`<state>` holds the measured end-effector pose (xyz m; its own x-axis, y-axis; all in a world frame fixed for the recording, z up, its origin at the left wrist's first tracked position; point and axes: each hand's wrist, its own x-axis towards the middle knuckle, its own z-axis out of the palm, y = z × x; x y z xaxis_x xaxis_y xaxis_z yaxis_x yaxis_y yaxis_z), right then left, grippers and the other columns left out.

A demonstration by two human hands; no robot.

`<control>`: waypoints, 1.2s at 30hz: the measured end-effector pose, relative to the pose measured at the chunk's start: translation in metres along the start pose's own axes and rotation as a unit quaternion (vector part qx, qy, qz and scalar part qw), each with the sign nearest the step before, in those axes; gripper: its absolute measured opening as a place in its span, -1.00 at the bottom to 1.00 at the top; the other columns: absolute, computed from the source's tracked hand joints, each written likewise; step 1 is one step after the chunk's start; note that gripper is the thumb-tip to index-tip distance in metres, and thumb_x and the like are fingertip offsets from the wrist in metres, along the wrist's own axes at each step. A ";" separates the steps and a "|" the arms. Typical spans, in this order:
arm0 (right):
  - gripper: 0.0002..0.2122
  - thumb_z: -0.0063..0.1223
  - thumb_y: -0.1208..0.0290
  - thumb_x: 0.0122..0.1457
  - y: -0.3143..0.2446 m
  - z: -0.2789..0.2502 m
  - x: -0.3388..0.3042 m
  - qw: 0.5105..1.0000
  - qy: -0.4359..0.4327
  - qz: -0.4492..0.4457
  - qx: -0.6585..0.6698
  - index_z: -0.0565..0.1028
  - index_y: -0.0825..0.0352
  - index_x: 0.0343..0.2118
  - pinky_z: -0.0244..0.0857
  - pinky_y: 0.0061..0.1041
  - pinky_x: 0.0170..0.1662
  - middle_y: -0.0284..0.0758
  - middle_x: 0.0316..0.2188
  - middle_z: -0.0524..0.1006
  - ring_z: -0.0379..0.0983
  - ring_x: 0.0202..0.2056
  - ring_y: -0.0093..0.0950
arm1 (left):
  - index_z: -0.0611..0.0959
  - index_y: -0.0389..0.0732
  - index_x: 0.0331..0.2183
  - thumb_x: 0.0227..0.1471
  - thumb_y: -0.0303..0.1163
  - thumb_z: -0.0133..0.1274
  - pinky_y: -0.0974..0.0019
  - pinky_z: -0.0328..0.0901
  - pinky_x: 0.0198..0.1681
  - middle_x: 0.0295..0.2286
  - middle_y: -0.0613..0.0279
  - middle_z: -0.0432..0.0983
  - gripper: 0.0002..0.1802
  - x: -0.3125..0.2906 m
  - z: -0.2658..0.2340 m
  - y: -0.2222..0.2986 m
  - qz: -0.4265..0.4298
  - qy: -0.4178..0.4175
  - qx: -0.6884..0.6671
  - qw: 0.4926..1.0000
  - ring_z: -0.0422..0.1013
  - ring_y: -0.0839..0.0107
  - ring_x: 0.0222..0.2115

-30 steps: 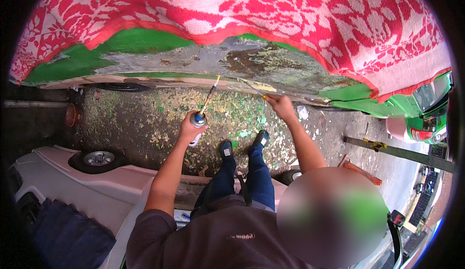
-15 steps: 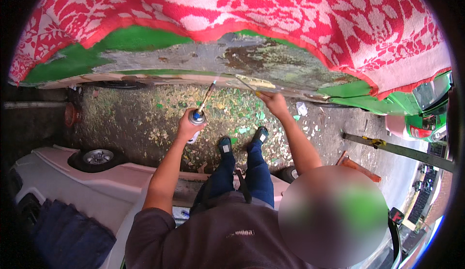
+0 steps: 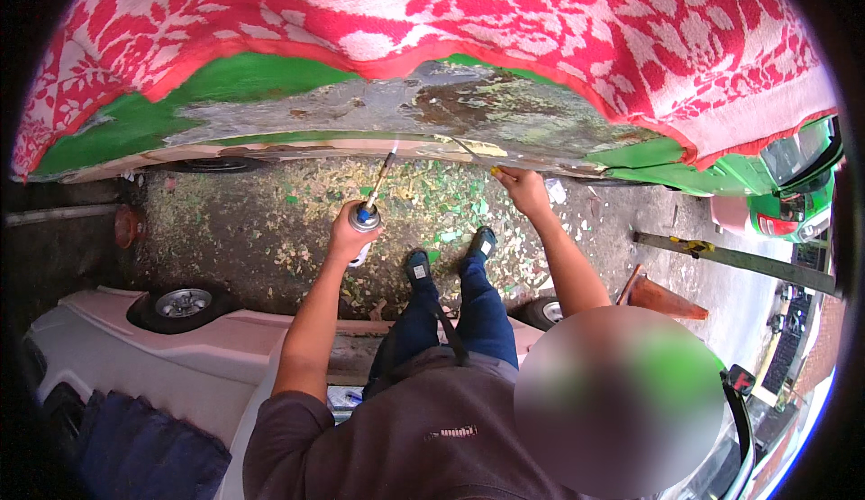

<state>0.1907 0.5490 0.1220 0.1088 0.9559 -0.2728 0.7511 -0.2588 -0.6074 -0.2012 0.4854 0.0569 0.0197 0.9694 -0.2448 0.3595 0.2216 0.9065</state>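
Observation:
My left hand [image 3: 344, 239] is closed around the canister of a gas blowtorch [image 3: 366, 217]. Its nozzle points away from me at the lower part of a car's side panel [image 3: 333, 111], and a small flame shows at the tip. In my right hand [image 3: 529, 195] is a thin scraper [image 3: 467, 150] with a bit of yellow at the grip; its tip reaches the lower panel, to the right of the flame. Green paint remains at both ends of the panel, with grey and brown bare patches between. A red and white floral blanket [image 3: 541, 13] hangs over the car above.
Paint flakes [image 3: 270, 221] litter the ground around my shoes. Close behind me stands a pale pink car [image 3: 252, 338] with a dark cloth [image 3: 149, 446] on it. At right are an orange cone [image 3: 665, 296], a metal post [image 3: 734, 261] and another green and pink car [image 3: 784, 221].
My right hand and the scraper have shifted a little to the right along the panel. The torch tip has moved slightly left. Both hands keep their hold.

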 end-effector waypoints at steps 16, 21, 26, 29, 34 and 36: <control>-0.67 0.04 0.02 0.19 -0.010 -0.005 0.013 0.992 -0.015 -0.023 -0.126 0.63 0.11 -0.15 0.39 -0.14 -0.19 -0.01 -0.35 0.58 0.52 -0.27 -0.02 | 0.45 -0.26 -0.03 -0.32 -0.37 0.44 0.26 0.37 -0.13 -0.25 0.13 0.56 -0.23 -0.012 0.026 -0.028 -0.040 -0.019 -0.026 0.999 0.50 0.33 -0.22; -0.70 0.02 0.05 0.19 0.041 -0.006 0.006 0.990 0.008 0.006 -0.142 0.62 0.06 -0.14 0.40 -0.10 -0.15 -0.03 -0.32 0.59 0.54 -0.23 -0.05 | 0.44 -0.27 -0.05 -0.31 -0.37 0.45 0.26 0.37 -0.13 -0.25 0.15 0.56 -0.25 -0.017 0.024 -0.042 -0.002 0.000 -0.048 0.999 0.49 0.37 -0.21; -0.67 0.00 -0.04 0.18 -0.010 -0.014 -0.001 0.990 -0.015 -0.047 -0.130 0.62 0.02 -0.15 0.42 -0.13 -0.19 -0.08 -0.38 0.60 0.55 -0.29 -0.07 | 0.41 -0.29 -0.03 -0.25 -0.48 0.41 0.34 0.43 -0.31 -0.27 0.19 0.53 -0.28 -0.022 0.016 -0.007 -0.021 0.000 -0.047 0.999 0.49 0.44 -0.26; -0.68 -0.02 -0.03 0.19 -0.010 -0.019 0.011 0.978 -0.023 -0.032 -0.202 0.64 0.04 -0.22 0.43 -0.13 -0.21 -0.07 -0.40 0.60 0.55 -0.31 -0.06 | 0.40 -0.30 -0.03 -0.22 -0.51 0.38 0.38 0.46 -0.40 -0.27 0.20 0.52 -0.31 -0.023 0.011 0.001 -0.040 -0.001 -0.046 0.998 0.49 0.46 -0.29; -0.69 -0.02 0.02 0.21 0.040 -0.024 0.011 0.970 -0.033 -0.031 -0.239 0.62 0.08 -0.19 0.44 -0.13 -0.23 -0.06 -0.38 0.60 0.56 -0.32 -0.06 | 0.41 -0.29 -0.04 -0.23 -0.49 0.39 0.35 0.47 -0.34 -0.27 0.20 0.51 -0.31 -0.022 0.005 -0.009 0.025 0.009 0.023 0.999 0.48 0.42 -0.24; -0.70 -0.04 0.03 0.22 0.046 -0.024 0.002 0.977 0.024 -0.067 -0.199 0.60 0.07 -0.16 0.44 -0.13 -0.24 -0.06 -0.36 0.60 0.56 -0.32 -0.06 | 0.41 -0.28 -0.04 -0.23 -0.48 0.39 0.34 0.46 -0.30 -0.26 0.19 0.52 -0.31 -0.019 0.004 -0.001 0.001 0.004 -0.001 1.000 0.48 0.40 -0.23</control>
<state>0.2413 0.5426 0.1115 0.0150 0.9855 -0.1690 0.9533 -0.0651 -0.2949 -0.1979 0.4659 0.0592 0.0130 0.9705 -0.2408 0.3569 0.2205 0.9078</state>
